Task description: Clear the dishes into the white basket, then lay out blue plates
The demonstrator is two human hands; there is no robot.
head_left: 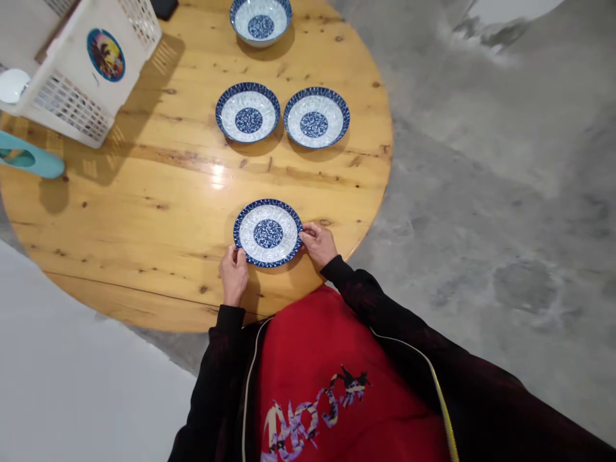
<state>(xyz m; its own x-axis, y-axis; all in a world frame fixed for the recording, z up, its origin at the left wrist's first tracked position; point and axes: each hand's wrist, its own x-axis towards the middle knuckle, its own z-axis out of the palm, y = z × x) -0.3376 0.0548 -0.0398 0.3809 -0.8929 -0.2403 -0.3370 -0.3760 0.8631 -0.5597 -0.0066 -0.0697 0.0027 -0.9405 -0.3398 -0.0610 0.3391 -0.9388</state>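
A round blue-and-white patterned plate (268,233) is at the near side of the wooden table, held by its rim from both sides. My left hand (233,273) pinches the lower left of the rim. On the right edge, the fingers of my right hand (317,244) are closed on the rim. Whether the plate rests on the wood or is slightly raised, I cannot tell. Farther back, two matching dishes stand side by side, a left dish (248,120) and a right dish (315,122). Beyond them is a deeper bowl (260,25) with the same pattern.
The round wooden table (158,237) bears a white plastic basket (77,96) at the far left, with a white item (13,86) at its side. A turquoise plastic object (33,160) lies near the left edge. A black object (164,8) is behind the basket. Grey floor surrounds the table.
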